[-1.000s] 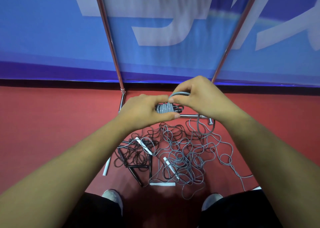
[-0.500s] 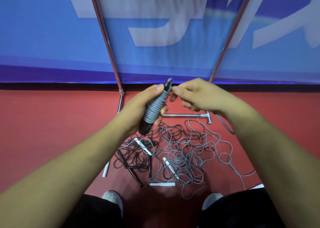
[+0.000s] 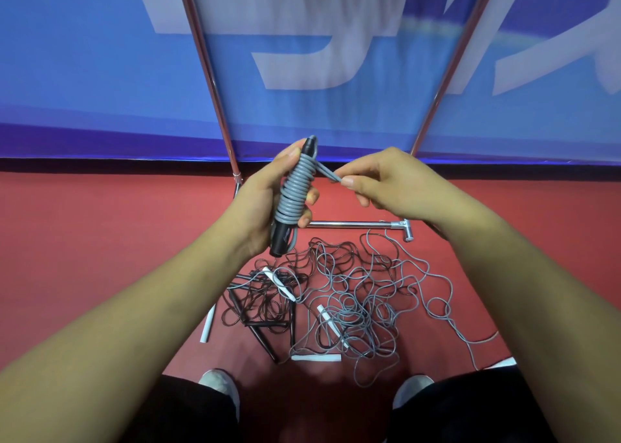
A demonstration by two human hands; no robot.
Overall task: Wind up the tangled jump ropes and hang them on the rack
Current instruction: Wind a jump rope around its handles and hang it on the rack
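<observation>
My left hand (image 3: pixel 265 200) grips a black jump-rope handle (image 3: pixel 280 242) held upright, with grey rope (image 3: pixel 295 190) coiled tightly round it. To its right, my right hand (image 3: pixel 379 182) pinches the free end of that grey rope (image 3: pixel 327 173) between thumb and forefinger, just off the top of the coil. On the red floor below lies a tangle of grey ropes (image 3: pixel 363 304) and black ropes (image 3: pixel 265 304) with white handles (image 3: pixel 280 283) and black handles mixed in. The rack's chrome uprights (image 3: pixel 205 62) rise behind, and its base bar (image 3: pixel 356 223) lies on the floor.
A blue banner wall (image 3: pixel 84 72) with large pale lettering stands right behind the rack. My two shoes (image 3: pixel 220 383) show at the bottom, close to the tangle. Loose white handles (image 3: pixel 316 358) lie at the pile's front edge.
The wound handle went from lying sideways between both hands to standing upright in my left hand. My right hand has drawn the rope's end out to the right of the coil.
</observation>
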